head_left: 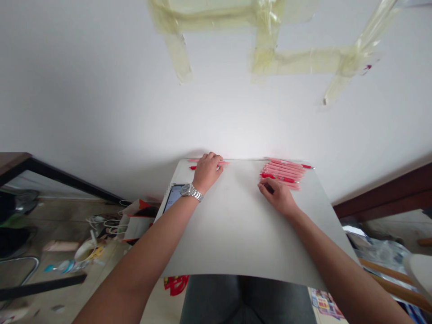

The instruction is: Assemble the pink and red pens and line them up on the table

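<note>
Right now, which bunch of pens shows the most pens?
The right bunch of pens, beside the right hand. Many lie together there; the left bunch, by the left hand, shows only a few.

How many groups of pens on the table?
2: a small group, back left of the table, partly covered by the left hand; a larger pile, back right, by the right hand. More may be hidden.

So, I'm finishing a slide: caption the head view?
Left hand over a few pens, right hand at a larger cluster, on a white table.
</note>
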The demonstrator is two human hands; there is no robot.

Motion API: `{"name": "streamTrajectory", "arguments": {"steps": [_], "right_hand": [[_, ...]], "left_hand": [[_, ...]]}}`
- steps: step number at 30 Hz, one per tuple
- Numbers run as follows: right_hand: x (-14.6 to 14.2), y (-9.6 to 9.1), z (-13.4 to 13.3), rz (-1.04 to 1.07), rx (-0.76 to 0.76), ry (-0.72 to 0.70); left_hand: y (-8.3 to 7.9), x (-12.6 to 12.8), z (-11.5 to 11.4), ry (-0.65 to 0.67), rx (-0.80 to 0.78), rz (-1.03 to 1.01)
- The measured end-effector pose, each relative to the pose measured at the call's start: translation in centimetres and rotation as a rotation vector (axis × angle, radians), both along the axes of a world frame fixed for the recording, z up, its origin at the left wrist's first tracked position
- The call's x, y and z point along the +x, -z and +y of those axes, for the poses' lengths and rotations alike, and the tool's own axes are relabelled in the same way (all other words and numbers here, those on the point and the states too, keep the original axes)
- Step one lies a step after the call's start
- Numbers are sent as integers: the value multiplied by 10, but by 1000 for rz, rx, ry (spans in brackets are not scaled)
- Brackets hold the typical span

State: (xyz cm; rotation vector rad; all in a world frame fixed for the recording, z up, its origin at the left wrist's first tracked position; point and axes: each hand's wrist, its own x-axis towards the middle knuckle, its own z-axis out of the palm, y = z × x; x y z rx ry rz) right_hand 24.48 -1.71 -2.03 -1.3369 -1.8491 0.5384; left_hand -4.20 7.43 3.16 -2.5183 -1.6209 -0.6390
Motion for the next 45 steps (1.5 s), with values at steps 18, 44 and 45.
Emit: {"name": "streamTrajectory", "arguments": {"steps": [18, 44, 45], "right_hand": [[-1, -3, -1, 3, 12, -5], [1, -2, 0, -11, 7, -3], [1, -1, 0, -8, 8, -4]], "left_hand": [[14, 9, 7, -57, 17, 112], [-27, 40, -40, 149, 30, -433], [-30, 44, -44, 174, 10, -515]]}}
